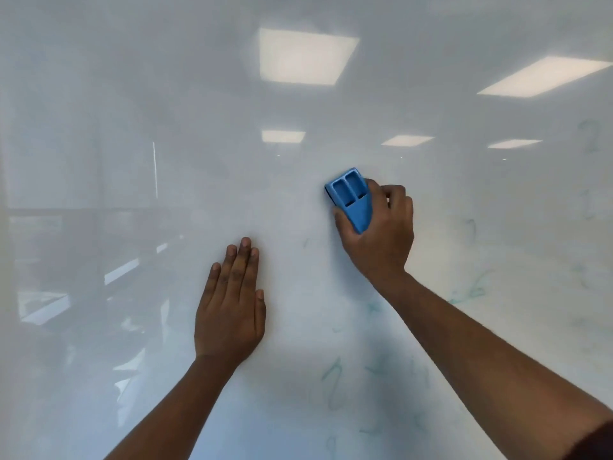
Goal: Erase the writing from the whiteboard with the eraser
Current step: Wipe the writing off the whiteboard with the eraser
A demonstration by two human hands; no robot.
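The whiteboard (166, 111) fills the whole view. My right hand (381, 237) grips a blue eraser (351, 197) and presses it flat against the board right of centre. My left hand (232, 303) lies flat on the board lower down, fingers straight and close together, holding nothing. Faint teal writing (333, 373) shows as smudged marks below the eraser, and more teal writing (471, 290) sits to the right of my right forearm. The board around and left of the eraser looks wiped.
Ceiling lights (305, 56) and room furniture reflect in the glossy board. Very faint teal traces (590, 137) run down the far right side. A pale vertical strip (2, 227) borders the left side of the view.
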